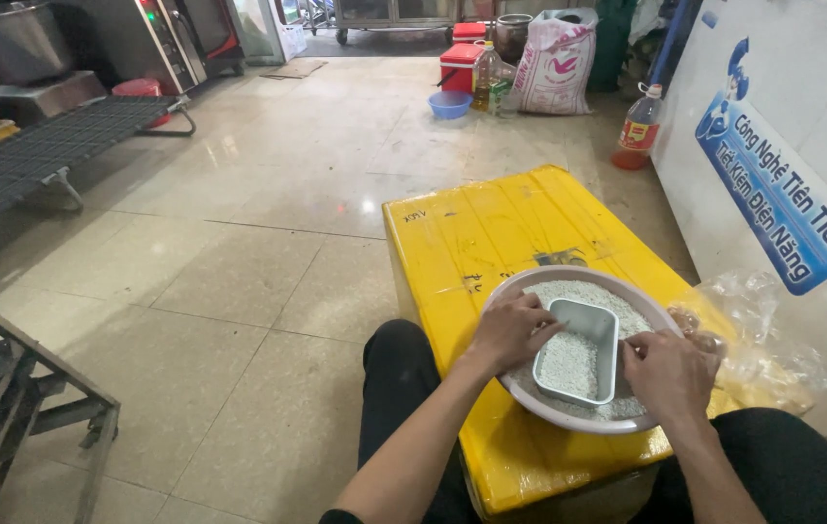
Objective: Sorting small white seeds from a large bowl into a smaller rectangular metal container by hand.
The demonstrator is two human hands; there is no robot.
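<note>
Your left hand [510,332] and right hand [670,374] clasp opposite long sides of the small grey rectangular tin [576,351], half-filled with white grains, its long axis pointing away from you, inside the round pale bowl [530,283] atop the yellow taped box [462,243].

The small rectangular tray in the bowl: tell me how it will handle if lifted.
The small grey tray looks rigid, so it probably won't flex. Half full of loose white grains, it would likely spill if tilted. Held at both sides by the left hand and right hand, it should lift level.
</note>
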